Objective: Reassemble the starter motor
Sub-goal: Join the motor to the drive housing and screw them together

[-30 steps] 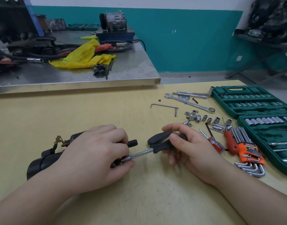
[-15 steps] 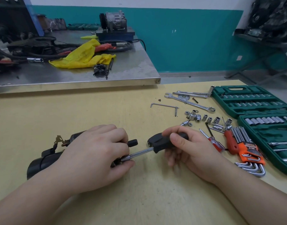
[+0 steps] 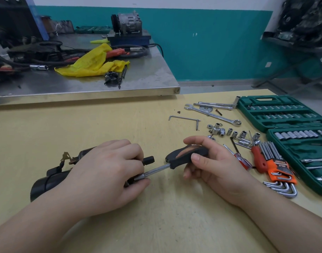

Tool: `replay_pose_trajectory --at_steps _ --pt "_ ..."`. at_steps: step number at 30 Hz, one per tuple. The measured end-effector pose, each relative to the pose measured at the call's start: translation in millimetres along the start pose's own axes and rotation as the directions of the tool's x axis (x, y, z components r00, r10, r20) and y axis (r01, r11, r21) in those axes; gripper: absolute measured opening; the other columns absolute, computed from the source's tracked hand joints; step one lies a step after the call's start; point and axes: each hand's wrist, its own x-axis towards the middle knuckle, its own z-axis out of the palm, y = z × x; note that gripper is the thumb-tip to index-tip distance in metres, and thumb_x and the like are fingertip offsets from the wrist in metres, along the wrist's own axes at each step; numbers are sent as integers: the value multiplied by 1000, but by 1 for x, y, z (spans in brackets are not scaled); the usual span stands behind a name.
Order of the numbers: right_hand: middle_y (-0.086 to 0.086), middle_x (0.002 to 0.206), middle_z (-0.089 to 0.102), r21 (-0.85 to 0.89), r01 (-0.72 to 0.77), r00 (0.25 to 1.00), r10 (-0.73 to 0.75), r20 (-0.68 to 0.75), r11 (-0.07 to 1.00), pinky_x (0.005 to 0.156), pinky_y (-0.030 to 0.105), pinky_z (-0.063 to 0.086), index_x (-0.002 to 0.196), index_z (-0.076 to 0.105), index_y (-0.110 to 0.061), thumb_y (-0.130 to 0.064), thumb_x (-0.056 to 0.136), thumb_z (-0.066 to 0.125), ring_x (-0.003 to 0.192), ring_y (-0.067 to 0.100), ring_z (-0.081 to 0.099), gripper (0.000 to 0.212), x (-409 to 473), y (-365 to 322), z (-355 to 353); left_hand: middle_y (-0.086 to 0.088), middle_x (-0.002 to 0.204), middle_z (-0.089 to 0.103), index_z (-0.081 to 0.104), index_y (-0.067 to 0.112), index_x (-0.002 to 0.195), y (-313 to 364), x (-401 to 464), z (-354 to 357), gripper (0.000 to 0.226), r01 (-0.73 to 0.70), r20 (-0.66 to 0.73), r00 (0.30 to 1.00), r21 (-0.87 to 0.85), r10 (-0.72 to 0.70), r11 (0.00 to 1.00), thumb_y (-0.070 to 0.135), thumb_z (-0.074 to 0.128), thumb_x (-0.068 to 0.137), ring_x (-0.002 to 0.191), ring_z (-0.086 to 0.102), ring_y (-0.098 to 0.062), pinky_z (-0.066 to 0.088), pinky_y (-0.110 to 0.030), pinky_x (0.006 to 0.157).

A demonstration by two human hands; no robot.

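On the bench [image 3: 156,225], near its left edge, my left hand [image 3: 105,172] keeps clamping the starter motor [image 3: 47,181]. My right hand [image 3: 215,167], gripping the nut driver [image 3: 182,157], has rolled its handle slightly; I judge a fastener is being tightened.

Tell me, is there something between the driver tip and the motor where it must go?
Nothing visible blocks it. The right hand holds the driver, and its shaft runs straight to the motor. The left hand grips the motor and covers the point where the tip meets it, so the contact itself cannot be seen.
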Motion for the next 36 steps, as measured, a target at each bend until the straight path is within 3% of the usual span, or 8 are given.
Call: replay_pose_trajectory --at_steps 2,7,14,19,22,25,32,36 --pt "31 114 70 -14 4 1000 -5 -28 1000 70 35 57 109 75 -20 -23 85 78 70 34 70 25 0 -2 1 8 84 61 66 21 67 0 0 0 41 5 -4 1000 0 -5 1000 49 59 96 70 60 -22 40 -26 70" --pt "36 112 66 -15 29 998 -30 -53 999 69 34 57 104 76 -18 -49 65 98 69 34 70 54 -1 -2 1 8 84 61 68 21 68 1 0 0 41 9 -7 1000 -2 -9 1000 49 58 95 71 60 -22 40 -27 70" --pt "29 107 70 60 26 996 -21 -82 998 66 34 58 99 77 -17 -16 86 74 69 35 68 13 1 -2 4 7 84 61 68 20 68 1 0 0 40 6 -15 1000 -7 -6 1000 49 60 95 70 59 -22 41 -27 69" --pt "28 104 71 35 29 996 -26 -82 999 66 33 57 99 77 -18 -23 83 81 69 34 68 17 0 -2 5 7 84 60 67 20 67 1 0 0 40 4 -24 1000 -8 -4 1000 48 61 95 70 58 -22 43 -28 68" --pt "28 106 71 38 37 997 -35 -65 999 68 35 58 102 76 -16 -40 71 96 71 34 68 44 -1 -2 5 7 84 61 68 20 68 1 0 1 40 7 -34 999 -10 -7 1000 48 61 95 70 59 -22 41 -27 69" --pt "27 105 72 48 45 996 -41 -77 998 67 34 58 101 76 -16 -33 75 90 70 34 68 33 -1 -2 5 7 84 60 70 21 70 -1 -1 2 41 10 -35 999 -25 -10 1000 49 60 98 71 58 -22 39 -27 70" --pt "24 95 70 62 79 989 -70 -127 995 67 38 57 103 75 -15 -33 74 92 67 31 66 37 1 -5 3 9 88 62 84 30 93 -2 -2 2 42 6 8 1000 -82 -5 997 64 59 98 75 62 -20 51 -32 67" --pt "10 82 67 1 130 947 -124 -296 992 57 32 54 101 78 -21 -25 84 75 62 25 60 17 4 -6 -5 10 114 63 72 39 131 -6 -2 -4 60 41 85 996 -44 -38 998 77 60 86 103 65 -19 52 -28 71"
